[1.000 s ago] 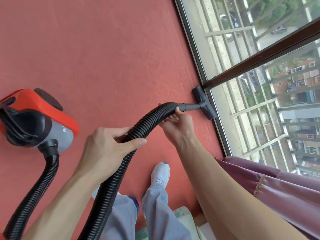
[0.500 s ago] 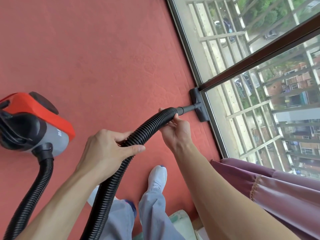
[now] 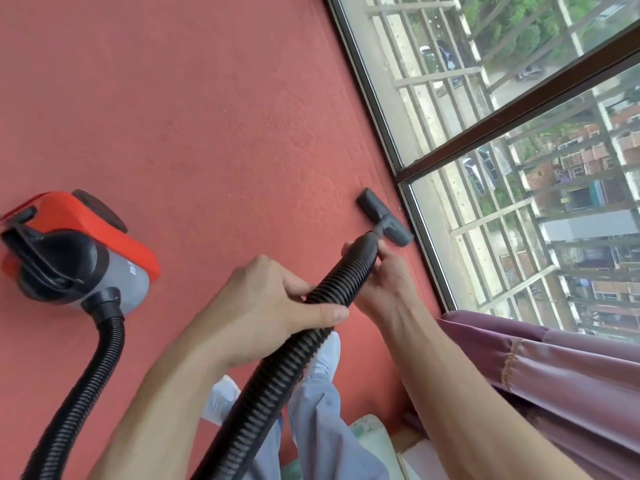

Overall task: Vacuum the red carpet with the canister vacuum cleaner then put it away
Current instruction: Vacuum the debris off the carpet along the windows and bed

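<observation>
The red carpet fills most of the head view. An orange and grey canister vacuum sits on it at the left. Its black ribbed hose loops from the canister out of the bottom of the frame and back up between my arms. My left hand grips the hose midway, thumb over the top. My right hand grips the hose's front end just behind the dark floor nozzle, which lies on the carpet a short way from the window frame.
A floor-to-ceiling window with a dark frame runs along the carpet's right edge. A purple curtain hangs at the lower right. My legs in grey trousers and white shoes stand below the hose. A pale cushion-like object lies near my feet.
The nozzle has pulled back from the window frame toward me and turned slightly. Both hands have kept their hold on the hose and drawn closer together.
</observation>
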Tool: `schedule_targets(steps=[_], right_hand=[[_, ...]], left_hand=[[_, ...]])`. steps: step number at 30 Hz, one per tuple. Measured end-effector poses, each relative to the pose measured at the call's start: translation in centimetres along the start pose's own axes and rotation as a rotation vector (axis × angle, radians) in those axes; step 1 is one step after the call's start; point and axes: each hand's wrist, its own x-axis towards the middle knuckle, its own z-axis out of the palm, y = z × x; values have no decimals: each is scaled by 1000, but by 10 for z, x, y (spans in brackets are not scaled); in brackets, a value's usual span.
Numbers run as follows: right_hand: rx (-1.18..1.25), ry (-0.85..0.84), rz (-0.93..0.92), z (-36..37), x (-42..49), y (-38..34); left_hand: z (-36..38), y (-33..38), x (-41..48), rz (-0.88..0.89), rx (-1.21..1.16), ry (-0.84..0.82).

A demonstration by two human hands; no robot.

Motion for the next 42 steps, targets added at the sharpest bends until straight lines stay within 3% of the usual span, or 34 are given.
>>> schedule_targets(steps=[3,6,14,26,34,38,42], right_hand=[[50,-61,39,-24,-27,10],[45,-105,29,-35,-34,16],[172,-37,-71,-25,12,-7],[359,-109,-104,-14,23,-28],[275,-156,-71,42,40,-38],[120,-80,-105,45,42,-34],[22,-55,-106,36,30,-26]], left_hand=[[-23,-1,-23,-29,-104,-186],[-32,-8,-29,-45,-153,-235],[6,-19,3,43,52,17],[18,-11,28,66,51,101],[13,-1,49,42,-52,303],[5,1,47,-1,-89,285],[-6,10,30,7,-294,115]])
